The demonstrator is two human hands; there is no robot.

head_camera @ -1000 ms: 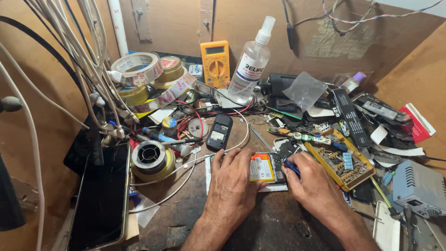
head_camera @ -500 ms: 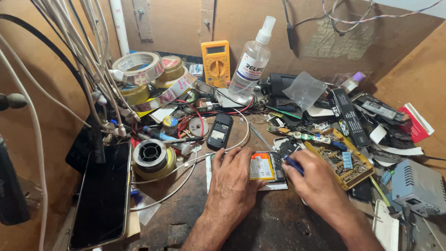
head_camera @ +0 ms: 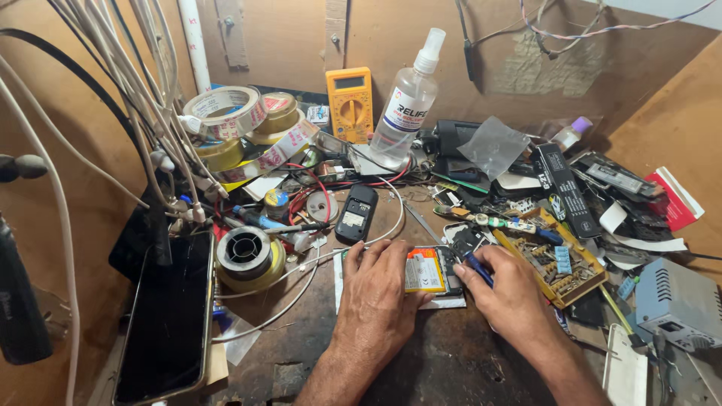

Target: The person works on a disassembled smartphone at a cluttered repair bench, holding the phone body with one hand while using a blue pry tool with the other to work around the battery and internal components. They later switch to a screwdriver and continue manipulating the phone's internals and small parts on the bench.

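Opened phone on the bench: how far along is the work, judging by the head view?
Done: the phone lies opened, its orange battery exposed. In hand: the left hand presses flat on it, while the right hand holds a blue-handled tool at its right edge. Left: the phone is not closed up; I cannot tell which loose part nearby is its cover.

One head-worn camera looks steeply down and forward over the workbench (head_camera: 421,368); it sits close above the near edge, facing the back wall; left hand (head_camera: 380,293) and right hand (head_camera: 511,297) fill the lower centre; side walls frame both edges.
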